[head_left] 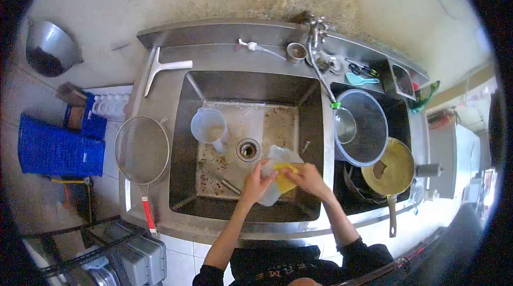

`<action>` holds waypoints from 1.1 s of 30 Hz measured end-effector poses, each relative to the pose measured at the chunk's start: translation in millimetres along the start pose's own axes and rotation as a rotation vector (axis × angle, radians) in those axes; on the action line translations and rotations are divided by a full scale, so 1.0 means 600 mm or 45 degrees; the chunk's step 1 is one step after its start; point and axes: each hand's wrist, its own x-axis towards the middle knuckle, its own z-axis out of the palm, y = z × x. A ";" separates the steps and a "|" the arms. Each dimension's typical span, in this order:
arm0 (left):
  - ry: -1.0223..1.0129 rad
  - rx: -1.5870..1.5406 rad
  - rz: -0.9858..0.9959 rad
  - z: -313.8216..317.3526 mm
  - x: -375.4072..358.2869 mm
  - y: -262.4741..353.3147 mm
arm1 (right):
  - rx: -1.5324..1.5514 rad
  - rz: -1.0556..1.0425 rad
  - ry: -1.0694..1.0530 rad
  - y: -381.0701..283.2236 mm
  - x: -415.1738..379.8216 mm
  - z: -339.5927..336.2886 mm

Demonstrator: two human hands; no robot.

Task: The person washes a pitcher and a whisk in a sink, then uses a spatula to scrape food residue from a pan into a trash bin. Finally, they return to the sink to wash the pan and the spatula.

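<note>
From my end, the left hand (259, 182) is gripping a pale plastic container (270, 197) over the steel sink (246, 85), just right of the drain (248, 150); the right hand (305, 175) has a yellow cloth (286, 184) bunched up against it, could be a sponge, can't tell; translucent jug (209, 123) sits left in the basin, whisk (220, 178) lying below it.

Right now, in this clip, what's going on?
A person is over a metal sink, the left hand gripping a translucent plastic container and the right hand holding a yellow cloth or sponge against it. A plastic jug and a whisk sit in the sink; to the right are a large tub and a pan.
</note>
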 end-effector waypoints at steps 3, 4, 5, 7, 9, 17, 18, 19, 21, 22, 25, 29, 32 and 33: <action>-0.145 0.177 -0.052 -0.036 -0.008 0.071 | -0.371 -0.080 0.337 -0.083 -0.054 -0.125; -0.160 0.233 -0.028 -0.042 -0.010 0.085 | -0.389 -0.084 0.334 -0.086 -0.052 -0.133; -0.156 0.219 -0.031 -0.036 -0.008 0.097 | -0.348 -0.180 0.142 -0.088 -0.052 -0.136; 0.217 0.073 0.796 -0.020 -0.007 0.118 | -0.391 -0.514 -0.229 -0.050 -0.048 -0.110; 0.211 0.035 0.815 -0.012 -0.017 0.176 | -0.713 -0.846 -0.507 0.054 -0.022 -0.046; 0.403 0.223 1.419 0.033 -0.068 0.201 | 0.883 0.086 -0.477 0.057 -0.095 0.043; 0.474 0.161 1.503 0.030 -0.063 0.175 | 1.135 0.176 -0.432 0.059 -0.098 0.061; 0.490 0.172 1.510 0.021 -0.046 0.156 | 1.322 0.213 -0.396 0.060 -0.096 0.081; 0.693 0.032 1.382 -0.003 -0.009 0.133 | 1.536 0.227 -0.367 0.056 -0.087 0.103; 0.633 0.055 1.239 -0.019 0.001 0.141 | 1.569 0.228 -0.359 0.054 -0.086 0.107; 0.507 0.115 1.274 -0.019 -0.043 0.200 | 1.611 0.295 -0.321 0.015 -0.054 0.088; 0.644 0.198 1.362 -0.015 -0.002 0.131 | 1.454 0.573 -0.017 -0.019 -0.007 0.068; 0.535 0.162 0.959 -0.064 0.004 0.139 | 1.591 0.402 0.158 -0.086 -0.029 0.049; 0.522 0.171 0.960 -0.065 0.005 0.130 | 1.605 0.403 0.164 -0.083 -0.037 0.044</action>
